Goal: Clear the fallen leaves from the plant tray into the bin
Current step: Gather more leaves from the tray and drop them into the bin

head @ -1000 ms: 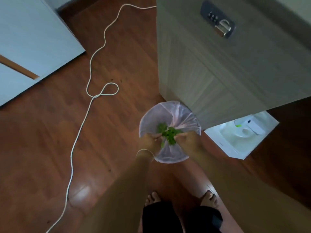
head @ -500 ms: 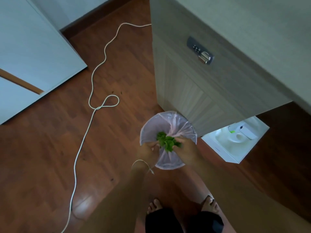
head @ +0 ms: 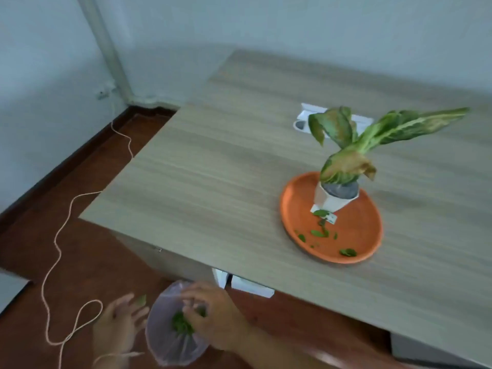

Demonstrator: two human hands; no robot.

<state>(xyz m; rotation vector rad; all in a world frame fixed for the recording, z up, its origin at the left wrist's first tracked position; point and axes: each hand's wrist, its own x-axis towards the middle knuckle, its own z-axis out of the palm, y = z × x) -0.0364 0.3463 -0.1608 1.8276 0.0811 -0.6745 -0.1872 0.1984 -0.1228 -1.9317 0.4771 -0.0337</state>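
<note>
The bin (head: 170,350), lined with a thin pink bag, stands on the floor at the bottom of the view with a clump of green leaves (head: 182,324) inside. My right hand (head: 213,315) hovers over its mouth, fingers loosely bent and apart, just above that clump. My left hand (head: 119,323) is beside the bin's left rim, fingers spread, with a small leaf (head: 142,299) at its fingertips. On the table, the orange plant tray (head: 364,235) carries a white potted plant (head: 336,195) and several small fallen leaves (head: 318,233).
The wooden table (head: 213,169) fills the middle and right, its front edge overhanging the bin. A white cord (head: 57,249) snakes across the reddish floor at left. A white socket box (head: 303,121) sits behind the plant. White boxes (head: 250,287) lie under the table.
My view has swung up from the floor to the table and tray. Both hands have let go of the bunched leaves, which now lie in the bin, and the left hand has moved off to the left.
</note>
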